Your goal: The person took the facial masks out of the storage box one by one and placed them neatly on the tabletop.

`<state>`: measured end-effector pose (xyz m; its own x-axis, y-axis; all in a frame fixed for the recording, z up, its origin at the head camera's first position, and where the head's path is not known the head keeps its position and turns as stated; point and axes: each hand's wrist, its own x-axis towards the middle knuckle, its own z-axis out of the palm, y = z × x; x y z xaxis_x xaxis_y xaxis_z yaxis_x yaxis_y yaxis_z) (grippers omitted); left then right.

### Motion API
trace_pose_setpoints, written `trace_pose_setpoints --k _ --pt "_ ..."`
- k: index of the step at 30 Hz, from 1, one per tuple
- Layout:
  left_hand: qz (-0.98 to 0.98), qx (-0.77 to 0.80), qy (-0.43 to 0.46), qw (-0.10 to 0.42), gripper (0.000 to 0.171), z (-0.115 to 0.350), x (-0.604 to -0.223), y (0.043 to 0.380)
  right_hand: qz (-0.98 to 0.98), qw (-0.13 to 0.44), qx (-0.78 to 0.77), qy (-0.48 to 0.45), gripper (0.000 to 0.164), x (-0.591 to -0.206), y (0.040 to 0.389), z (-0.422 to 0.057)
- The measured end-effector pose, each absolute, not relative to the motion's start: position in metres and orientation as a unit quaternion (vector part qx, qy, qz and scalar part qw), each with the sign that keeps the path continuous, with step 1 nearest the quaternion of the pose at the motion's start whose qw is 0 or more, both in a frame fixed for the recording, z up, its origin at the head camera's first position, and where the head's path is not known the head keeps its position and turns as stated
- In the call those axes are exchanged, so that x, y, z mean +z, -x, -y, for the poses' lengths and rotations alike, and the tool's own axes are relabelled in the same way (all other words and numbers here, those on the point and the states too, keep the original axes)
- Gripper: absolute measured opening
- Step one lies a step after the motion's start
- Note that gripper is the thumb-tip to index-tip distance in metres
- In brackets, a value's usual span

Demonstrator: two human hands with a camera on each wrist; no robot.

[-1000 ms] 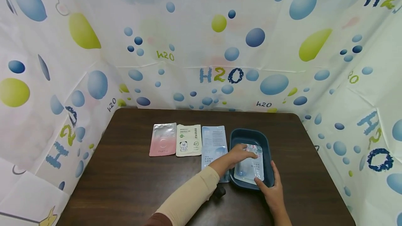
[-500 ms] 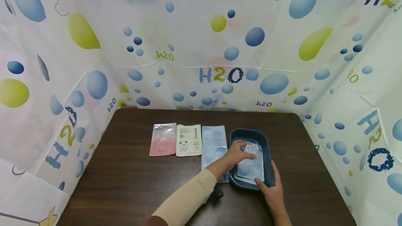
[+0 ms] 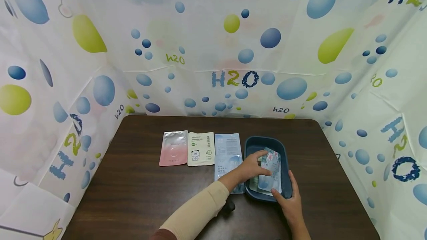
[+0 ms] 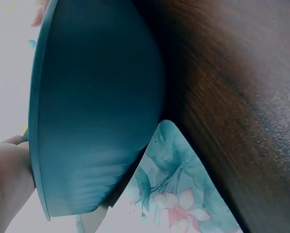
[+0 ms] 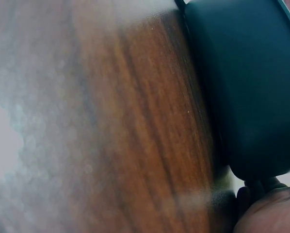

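A dark blue plastic basin (image 3: pixel 267 141) stands on the table's right half. My left hand (image 3: pixel 249 167), at the end of a beige sleeve, reaches in from the left and holds the left edge of a pale blue floral mask packet (image 3: pixel 274 164) between thumb and fingers. That packet is tilted, its left side raised; under it more packets (image 3: pixel 253 183) partly show. At the basin's front right corner, my right hand (image 3: pixel 289 201) grips the wall with the thumb over the rim. In the right wrist view, the basin's outer wall (image 5: pixel 251 92) fills the right side.
Left of the basin a row lies flat: a pink-silver packet (image 3: pixel 173 149), a cream packet with a bear (image 3: pixel 201 149) and a long light blue packet (image 3: pixel 228 147), partly under my left forearm. Its lotus print (image 4: pixel 179 208) shows close by the basin. Dark wooden table (image 3: pixel 143 192); printed curtain (image 3: pixel 200 29) behind.
My left hand has shifted the floral packet rightward and tilted it up, uncovering the packets beneath on the left. My right hand stays on the basin.
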<state>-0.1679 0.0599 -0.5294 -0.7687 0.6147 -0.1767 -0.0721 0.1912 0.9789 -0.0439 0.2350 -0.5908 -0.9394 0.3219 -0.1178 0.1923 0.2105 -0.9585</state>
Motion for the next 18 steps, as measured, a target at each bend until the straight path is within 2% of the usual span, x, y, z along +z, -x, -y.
trace_pose_setpoints --k 11,18 --pt "-0.691 0.674 -0.159 0.209 0.079 -0.031 -0.521 0.184 0.77 0.049 0.612 0.172 0.102 -0.591 0.044 -0.233" --pt "-0.683 0.689 -0.152 0.189 0.084 0.009 -0.507 0.201 0.77 0.05 0.61 0.179 0.102 -0.59 0.045 -0.234"
